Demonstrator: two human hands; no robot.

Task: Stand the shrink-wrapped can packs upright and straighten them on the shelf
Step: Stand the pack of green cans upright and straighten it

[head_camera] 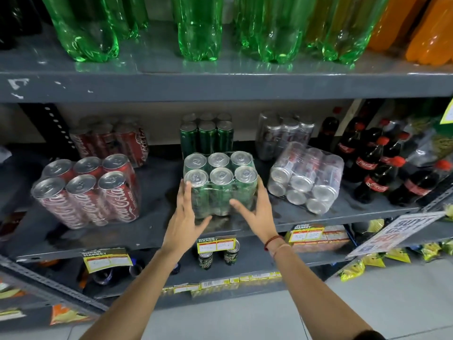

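A shrink-wrapped pack of green cans [220,177] stands upright at the middle of the grey shelf [157,217]. My left hand [186,214] presses its left side and my right hand [255,212] its right side, thumbs across the front. A red cola can pack [88,190] stands tilted to the left. A silver can pack [306,177] lies on its side to the right, can ends facing me. Behind stand another red pack [112,141], a green pack [207,133] and a silver pack [282,133].
Small cola bottles [382,168] crowd the shelf's right end. Large green bottles [198,28] and orange bottles [421,28] stand on the shelf above. Yellow price tags [215,244] hang on the shelf edge, with cans and snack packets below. A promo sign [397,231] juts out at right.
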